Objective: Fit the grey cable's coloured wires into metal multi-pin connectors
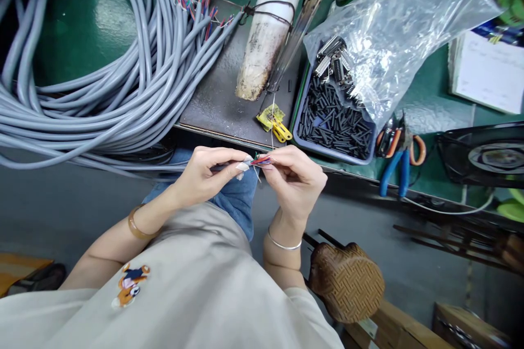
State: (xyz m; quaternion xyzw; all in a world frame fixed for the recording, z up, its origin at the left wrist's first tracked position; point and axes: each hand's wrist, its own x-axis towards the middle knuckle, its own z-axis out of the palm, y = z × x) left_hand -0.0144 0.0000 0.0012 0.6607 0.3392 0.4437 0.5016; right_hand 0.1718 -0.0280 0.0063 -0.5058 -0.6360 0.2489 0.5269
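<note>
My left hand (207, 173) pinches the end of a grey cable (123, 166) that runs in from the left, just below the bench edge and over my lap. My right hand (295, 177) pinches the coloured wire ends (261, 161) that stick out of that cable, fingertips of both hands almost touching. Each wrist wears a bracelet. A large bundle of grey cables (114, 82) with stripped coloured ends lies on the green bench at upper left.
A blue tray (333, 120) of short black tubes and metal connectors sits under a clear plastic bag (401, 27). Blue-handled cutters (395, 166) lie at the bench edge. A wrapped cylinder (272, 27) stands on a dark plate. A brown stool (347, 281) is at lower right.
</note>
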